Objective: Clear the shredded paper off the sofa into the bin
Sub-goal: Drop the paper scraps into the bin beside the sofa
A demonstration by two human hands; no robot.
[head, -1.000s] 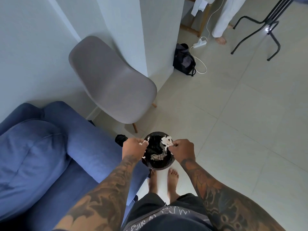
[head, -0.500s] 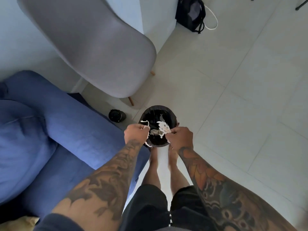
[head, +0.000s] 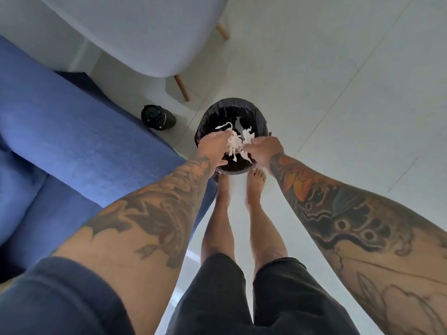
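Shredded paper (head: pixel 235 143) hangs in a clump between the left hand (head: pixel 214 147) and right hand (head: pixel 264 151), both clamped on it directly over the bin (head: pixel 208 122). This looks like the drop step; next, both hands need to let go so the strips fall inside. Most of the sofa (head: pixel 72 131) is cut off, so leftover paper there cannot be judged.

Blue sofa (head: pixel 72 131); black-lined bin (head: pixel 232 110); white shredded paper (head: pixel 238 141); grey chair (head: pixel 145 27).
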